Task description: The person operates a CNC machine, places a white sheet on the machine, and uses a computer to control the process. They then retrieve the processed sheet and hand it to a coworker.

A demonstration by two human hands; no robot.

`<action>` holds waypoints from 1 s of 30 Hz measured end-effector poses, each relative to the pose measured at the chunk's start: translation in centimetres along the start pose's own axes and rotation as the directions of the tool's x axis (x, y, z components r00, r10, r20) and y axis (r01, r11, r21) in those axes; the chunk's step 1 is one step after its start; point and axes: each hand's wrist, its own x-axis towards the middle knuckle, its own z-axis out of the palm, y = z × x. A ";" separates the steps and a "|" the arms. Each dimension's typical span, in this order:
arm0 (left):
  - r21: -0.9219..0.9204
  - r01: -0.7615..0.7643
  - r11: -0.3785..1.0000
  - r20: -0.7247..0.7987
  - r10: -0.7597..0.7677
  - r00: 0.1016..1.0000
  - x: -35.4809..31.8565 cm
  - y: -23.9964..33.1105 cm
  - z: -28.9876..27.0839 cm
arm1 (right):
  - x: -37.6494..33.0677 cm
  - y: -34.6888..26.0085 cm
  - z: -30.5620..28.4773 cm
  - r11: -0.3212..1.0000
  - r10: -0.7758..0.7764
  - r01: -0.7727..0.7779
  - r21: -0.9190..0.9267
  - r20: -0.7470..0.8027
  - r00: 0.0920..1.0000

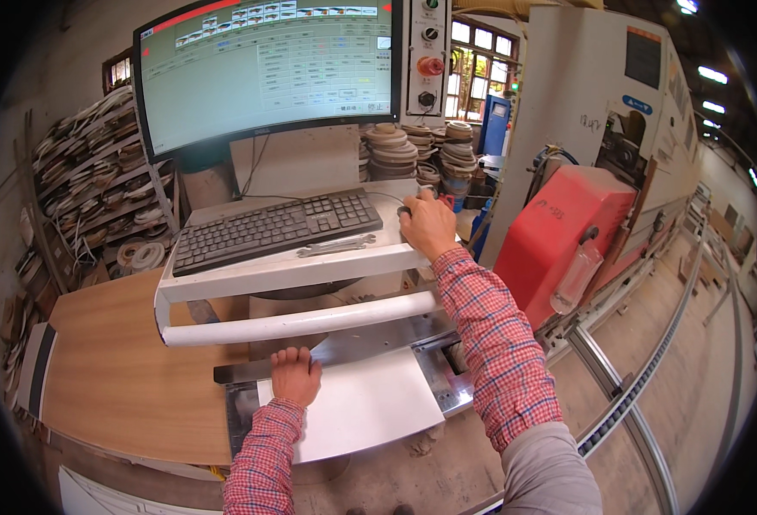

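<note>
1 monitor (pixel 267 73), 1 keyboard (pixel 275 230), 1 wrench (pixel 336 247), 2 hands (pixel 428 225)

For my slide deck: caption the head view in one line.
Right hand on a mouse beside the keyboard under a monitor; left hand rests on a white panel.

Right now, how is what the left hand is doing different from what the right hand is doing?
The left hand lies low and near the body, resting on the white panel; the right hand reaches up and away to the white keyboard shelf. The left hand rests at the panel's top edge, fingers folded; the right hand covers a computer mouse beside the black keyboard. Both wear red checked sleeves.
</note>
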 end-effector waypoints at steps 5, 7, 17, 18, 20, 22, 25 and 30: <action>-0.042 -0.013 0.999 0.003 0.013 1.000 0.9 1.5 1.5 | -0.3 3.1 0.0 0.998 0.016 -0.017 -0.059 -0.020 1.000; -0.037 0.007 0.999 0.028 -0.006 1.000 0.6 0.3 0.8 | 0.3 1.8 2.2 0.999 0.008 -0.010 -0.046 -0.063 0.998; -0.020 -0.015 1.000 0.018 0.016 1.000 0.2 -0.2 0.7 | -0.3 0.2 0.0 0.999 0.025 -0.024 0.030 -0.024 0.999; -0.017 -0.019 1.000 0.016 0.019 1.000 0.2 -0.3 0.8 | -0.2 0.1 0.1 0.999 0.025 -0.024 0.028 -0.022 0.999; -0.005 -0.021 1.000 0.009 0.021 1.000 0.1 -0.4 0.7 | -0.1 0.0 0.2 0.999 0.021 -0.020 0.026 -0.017 1.000; 0.004 -0.019 1.000 0.005 0.019 1.000 0.0 -0.4 0.6 | -0.1 -0.1 0.3 1.000 0.016 -0.015 0.025 -0.019 1.000; 0.005 -0.014 1.000 0.010 0.014 1.000 0.1 -0.2 0.4 | -0.1 0.0 0.3 1.000 0.013 -0.013 0.017 -0.018 1.000; 0.014 -0.017 1.000 0.005 0.017 1.000 0.0 -0.4 0.6 | -0.1 -0.1 0.4 1.000 0.001 -0.001 0.006 -0.022 1.000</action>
